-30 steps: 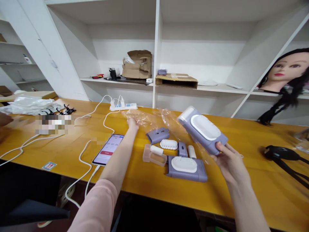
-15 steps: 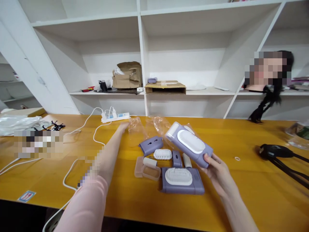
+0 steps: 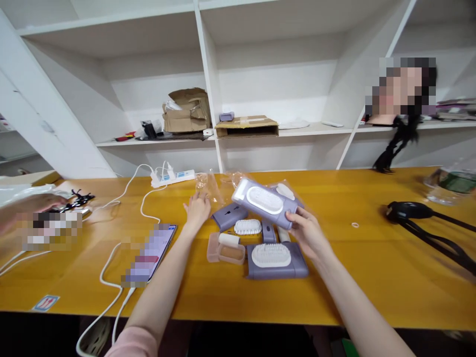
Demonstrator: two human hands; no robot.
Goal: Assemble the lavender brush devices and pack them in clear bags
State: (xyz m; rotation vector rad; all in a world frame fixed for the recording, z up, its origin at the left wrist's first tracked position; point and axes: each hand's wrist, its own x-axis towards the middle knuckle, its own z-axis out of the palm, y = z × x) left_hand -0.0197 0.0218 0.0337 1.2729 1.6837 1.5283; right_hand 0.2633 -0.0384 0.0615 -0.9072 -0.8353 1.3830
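My right hand [image 3: 305, 229] grips one end of a purple case [image 3: 273, 216] with a white oval panel, holding it tilted above the table. My left hand [image 3: 198, 210] has its fingers spread, touching nothing I can make out, beside a crumpled clear plastic bag [image 3: 208, 187]. Below the held case, a second purple case [image 3: 297, 260] lies flat, topped by a white oval bristled brush [image 3: 271, 255]. Around it lie a purple cover with dark slots [image 3: 228, 217], a loose white bristled piece [image 3: 248, 227], a small purple part [image 3: 268, 232] and a translucent pinkish box [image 3: 231, 254].
A phone [image 3: 158, 253] on a white cable lies left of my forearm. A power strip [image 3: 182, 177] sits behind. Another person's hand [image 3: 40, 202] is at far left. To the right are a small ring [image 3: 355, 225] and a black strapped object [image 3: 416, 210]. Shelves [image 3: 316, 130] line the back.
My left hand has drawn back from near the power strip, its fingers now spread. The held case has shifted left in view. The phone and another person's hand now show more clearly.
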